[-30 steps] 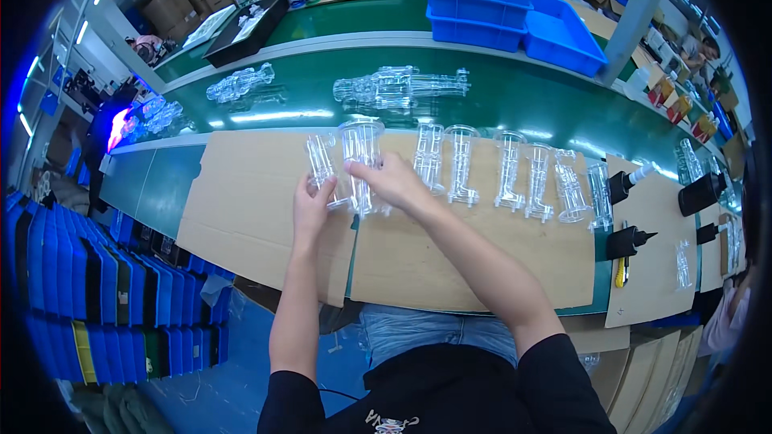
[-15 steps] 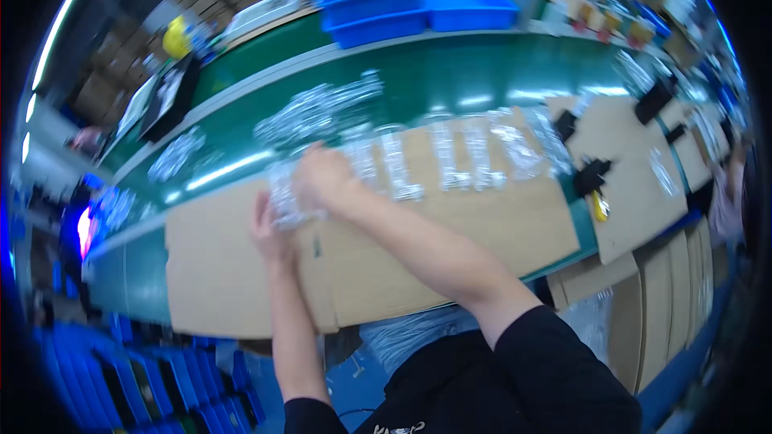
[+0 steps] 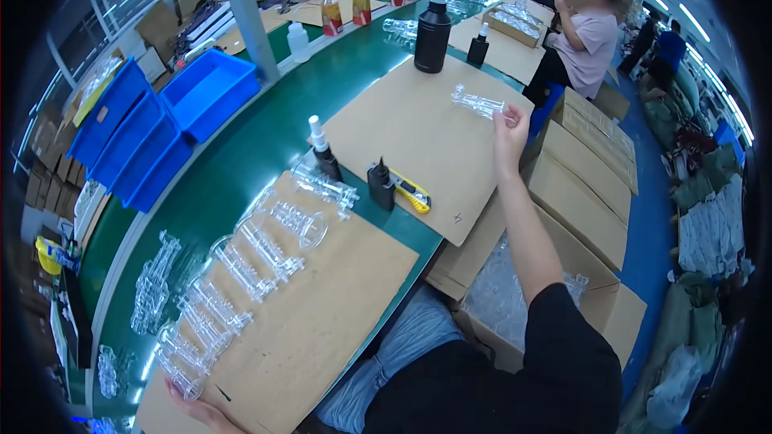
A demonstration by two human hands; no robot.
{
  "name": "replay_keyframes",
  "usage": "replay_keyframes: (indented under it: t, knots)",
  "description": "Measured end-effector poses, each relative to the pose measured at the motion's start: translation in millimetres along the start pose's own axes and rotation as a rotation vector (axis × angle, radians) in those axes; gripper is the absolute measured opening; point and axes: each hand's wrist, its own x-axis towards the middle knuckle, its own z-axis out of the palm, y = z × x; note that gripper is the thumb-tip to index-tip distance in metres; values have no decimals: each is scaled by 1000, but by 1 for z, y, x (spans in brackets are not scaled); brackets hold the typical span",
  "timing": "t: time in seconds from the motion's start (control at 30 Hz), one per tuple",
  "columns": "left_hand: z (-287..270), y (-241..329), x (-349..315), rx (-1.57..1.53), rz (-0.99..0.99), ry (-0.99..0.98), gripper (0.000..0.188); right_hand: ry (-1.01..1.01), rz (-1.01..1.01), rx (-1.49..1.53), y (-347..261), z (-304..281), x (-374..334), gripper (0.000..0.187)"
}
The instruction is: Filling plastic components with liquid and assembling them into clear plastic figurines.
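My right hand (image 3: 511, 122) reaches out over the far cardboard sheet (image 3: 402, 141). Its fingers are closed on one end of a clear, ridged glass tube piece (image 3: 478, 102). At the lower left my left hand (image 3: 197, 408) lies beside the nearest glass tube (image 3: 183, 362), by its round base, with its fingers partly hidden and apart. That tube ends a row of several similar clear tubes (image 3: 245, 265) on the near cardboard sheet (image 3: 322, 305). The farthest tube in the row (image 3: 322, 187) lies next to a black spray bottle with a white top (image 3: 323, 149).
A yellow utility knife (image 3: 414, 195) and a small black bottle (image 3: 381, 186) sit between the sheets. Farther off stands a large black bottle (image 3: 433, 36). Blue bins (image 3: 205, 88) line the left. An open carton (image 3: 555, 273) is below my right arm. A seated person (image 3: 591, 40) works beyond.
My view has swung to the right. My hands, together over the row half a second ago, are now far apart: the right holds a glass piece on the far sheet, the left stays by the row.
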Motion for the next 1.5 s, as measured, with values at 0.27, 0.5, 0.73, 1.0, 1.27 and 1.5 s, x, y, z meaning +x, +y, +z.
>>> replay_keyframes:
  t: [0.27, 0.5, 0.73, 1.0, 1.27, 1.5]
  knots:
    - [20, 24, -20, -41, 289, 54, 49, -60, 144, -504, 125, -12, 94, 39]
    - [95, 79, -124, 8, 617, -502, 62, -374, -173, -93, -72, -53, 19, 22]
    - [258, 103, -201, 298, 301, -1055, 92, -1356, -623, 202, -178, -15, -181, 17]
    - [188, 37, -167, -94, -177, -933, 80, -842, 404, 723, -105, -8, -221, 61]
    - [176, 25, -106, -295, -51, -905, 65, -499, 1075, 823, -61, 53, -196, 58]
    - [177, 8, -85, -465, -127, -914, 53, -414, 1138, 669, -57, 65, -206, 34]
